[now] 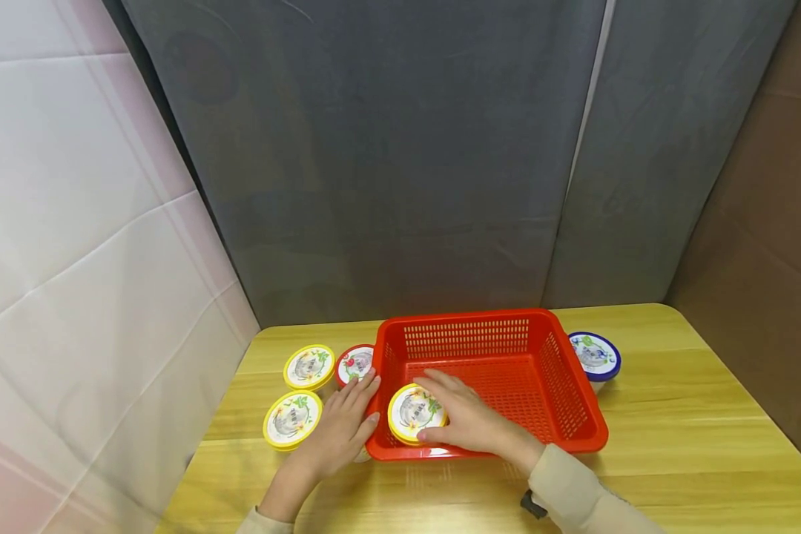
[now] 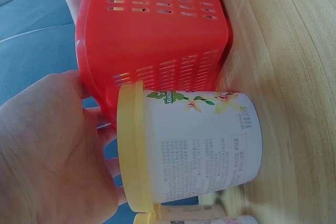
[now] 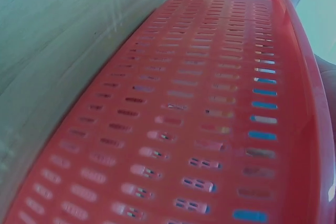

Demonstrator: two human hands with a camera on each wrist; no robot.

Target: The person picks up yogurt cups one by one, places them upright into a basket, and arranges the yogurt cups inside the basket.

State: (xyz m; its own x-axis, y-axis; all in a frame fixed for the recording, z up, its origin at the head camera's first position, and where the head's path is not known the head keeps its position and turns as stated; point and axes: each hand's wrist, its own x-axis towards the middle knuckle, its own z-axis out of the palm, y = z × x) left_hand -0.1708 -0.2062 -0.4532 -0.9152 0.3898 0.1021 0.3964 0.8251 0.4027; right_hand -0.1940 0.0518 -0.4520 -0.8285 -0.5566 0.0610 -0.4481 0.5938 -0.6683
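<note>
In the head view my right hand [image 1: 463, 415] grips a tub with a yellow lid [image 1: 414, 411] inside the red basket [image 1: 490, 452], at its front left corner. Thumb and fingers lie on opposite sides of the lid. My left hand [image 1: 340, 430] reaches over the basket's left rim, its fingers fairly straight. Below the left palm, in the left wrist view, stands a white tub with a yellow lid [image 2: 202, 145], close beside the basket; the hand mostly hides it from above. The right wrist view is filled by the basket's slotted side [image 3: 173, 108], which hides the held tub's grip.
Two yellow-lidded tubs [image 1: 310, 367] stand left of the basket, and a red-lidded tub [image 1: 356, 362] is against its left side. A blue-lidded tub [image 1: 595, 356] stands at its right. Grey fabric [image 1: 400, 163] rises behind the wooden table [image 1: 681, 400].
</note>
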